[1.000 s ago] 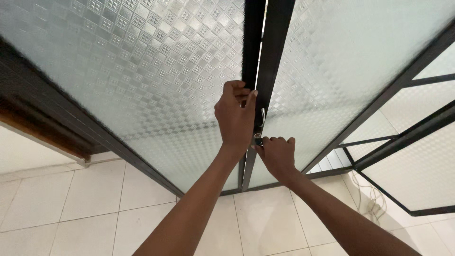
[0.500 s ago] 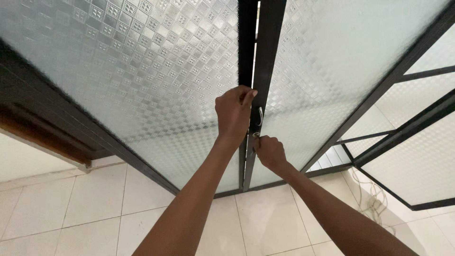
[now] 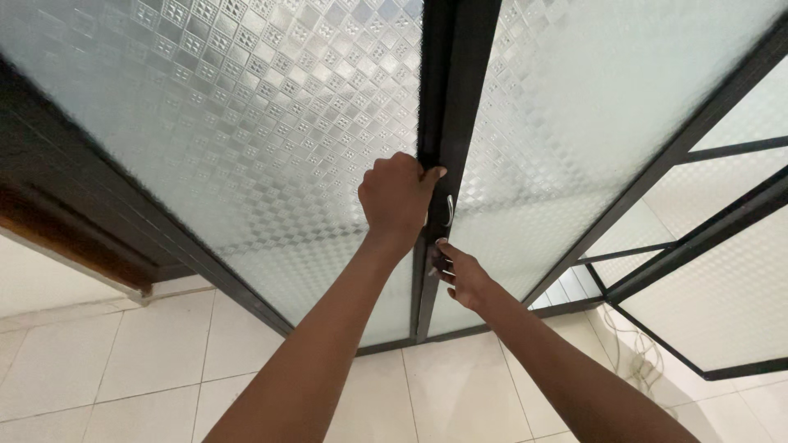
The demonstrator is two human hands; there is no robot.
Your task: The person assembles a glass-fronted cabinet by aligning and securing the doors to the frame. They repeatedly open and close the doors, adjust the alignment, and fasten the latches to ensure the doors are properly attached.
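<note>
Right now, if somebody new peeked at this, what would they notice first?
Probably the two hands in the middle: the left hand grips the black door frame where two doors meet, and the right hand sits just below, by a small silver handle. Big bumpy frosted glass panels fill both sides, above pale floor tiles.

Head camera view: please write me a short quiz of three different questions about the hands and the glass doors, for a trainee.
1. True or false: the left hand grips the dark frame where the two doors meet.
2. Where is the right hand? A) flat on the floor tiles B) at the frame just below the silver handle C) on the wooden trim
3. Fill in: the door panels are of ____ patterned glass.

Key: 1 true; 2 B; 3 frosted.
</note>
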